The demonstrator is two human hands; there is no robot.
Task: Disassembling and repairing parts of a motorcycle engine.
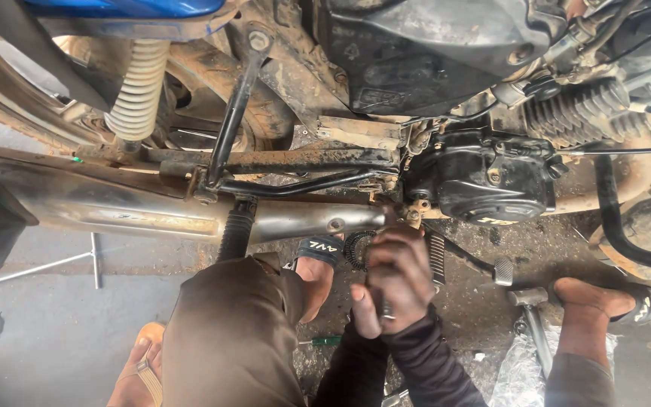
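My right hand is closed in a fist just below the motorcycle's exhaust pipe, beside a black toothed part. A sliver of a metal tool shows under its fingers. My left hand lies pressed against it from below and is mostly hidden; only a thumb and knuckle show. Both dark sleeves rise from the bottom edge. The ribbed footpeg sits right beside my right hand.
The black engine case is up right and a white shock spring up left. My sandalled feet flank my hands. A T-handle wrench, a green screwdriver and crumpled plastic lie on the dirty floor.
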